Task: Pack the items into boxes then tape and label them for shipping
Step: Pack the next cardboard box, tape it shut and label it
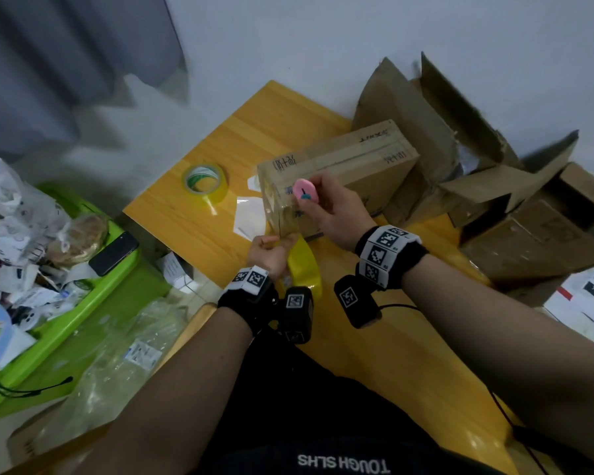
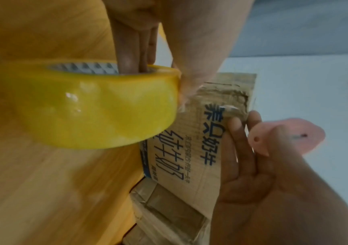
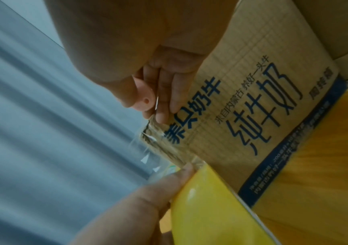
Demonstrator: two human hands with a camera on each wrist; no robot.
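A closed cardboard box (image 1: 340,173) with blue print lies on the yellow wooden table (image 1: 192,214). My right hand (image 1: 326,204) pinches a small pink cutter (image 1: 306,192) at the box's near-left corner, its fingertips resting on the printed side (image 3: 252,107). Just below that corner my left hand (image 1: 271,248) grips a yellow tape roll (image 1: 304,265), with fingers (image 2: 131,54) hooked inside the core of the roll (image 2: 97,106). A short stretch of clear tape (image 2: 187,92) runs from the roll to the box corner. The cutter (image 3: 143,97) sits just above that taped corner.
A second tape roll (image 1: 206,183) and white label sheets (image 1: 251,217) lie left of the box. Open and stacked cardboard boxes (image 1: 494,186) crowd the right. A green bin (image 1: 93,303) with papers and a phone (image 1: 114,253) stands at left, plastic bags (image 1: 124,354) below.
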